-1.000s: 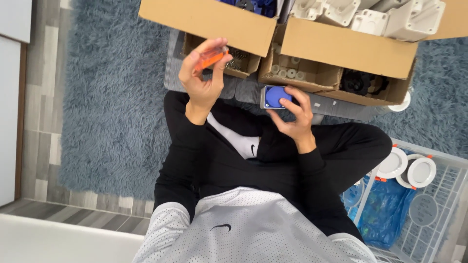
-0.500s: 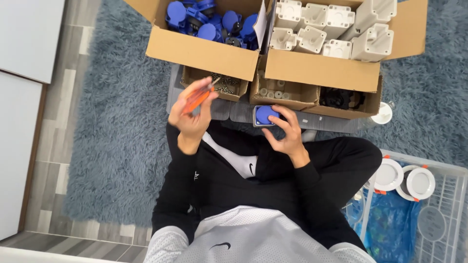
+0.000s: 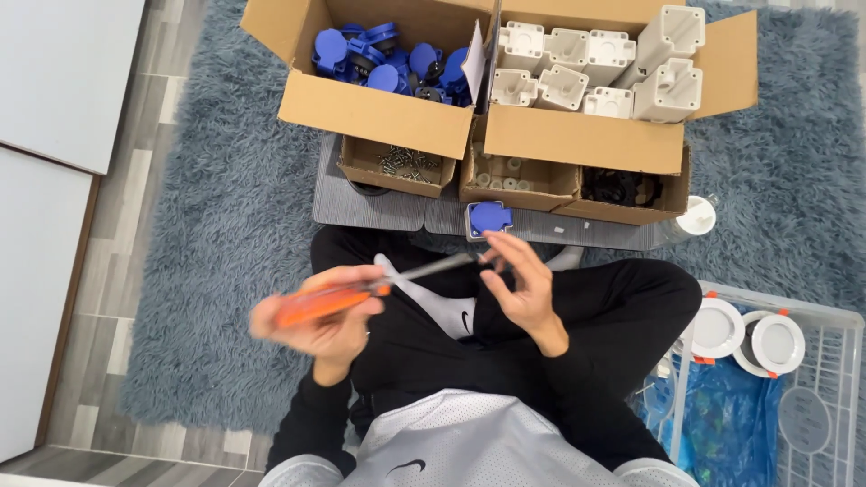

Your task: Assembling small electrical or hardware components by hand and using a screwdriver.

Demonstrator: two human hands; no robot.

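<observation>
The left hand (image 3: 320, 320) is closed around the orange handle of a screwdriver (image 3: 361, 293), whose shaft points to the right hand (image 3: 521, 287). The right hand's fingers are loosely apart, touching the shaft tip. Just beyond stands a blue socket part (image 3: 488, 217) on the grey board (image 3: 370, 206), before the cardboard boxes (image 3: 577, 135).

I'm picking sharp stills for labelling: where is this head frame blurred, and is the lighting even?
Head view: the left hand and the orange-handled screwdriver are smeared by motion; the right hand is slightly soft. The cardboard boxes and the rug are crisp. Light is soft and even, without glare or hard shadows.
</observation>
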